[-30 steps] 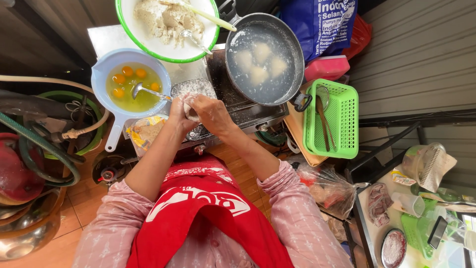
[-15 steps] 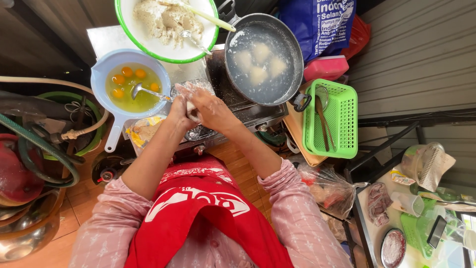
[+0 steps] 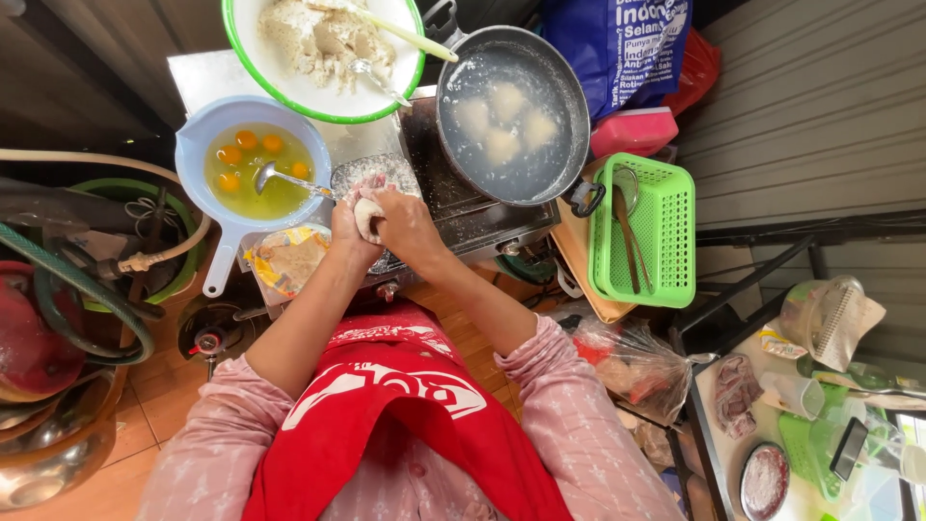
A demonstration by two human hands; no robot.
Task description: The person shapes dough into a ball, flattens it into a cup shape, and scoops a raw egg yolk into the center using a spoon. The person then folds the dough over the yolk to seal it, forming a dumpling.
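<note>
Your hands meet over the front edge of the stove [image 3: 463, 217], tight room all round: bowl [image 3: 246, 169] on the left, pan [image 3: 511, 111] on the right, small floured dish [image 3: 371, 174] just behind the knuckles. Left hand [image 3: 349, 230] and right hand [image 3: 405, 222] are pressed together, both clamped on a dough lump [image 3: 367, 214], fingers curled round it. The lump is pale, whitish, floury, mostly hidden between the palms, only a small patch showing. It sits above the dish and stove edge, not resting on anything. The blue bowl holds several raw egg yolks in yellow liquid, with a spoon [image 3: 285, 180] leaning in it. The big green-rimmed basin [image 3: 323, 58] beyond holds dry crumbly flour mix plus a spoon and a stick. The pan holds cloudy water with about four pale round balls in it. A packet [image 3: 285, 259] of brownish crumbs lies open just below the left wrist. The green basket [image 3: 641, 232], right of the pan, holds a long-handled strainer. Free space is mainly toward your body, above the red apron [image 3: 405, 434].
</note>
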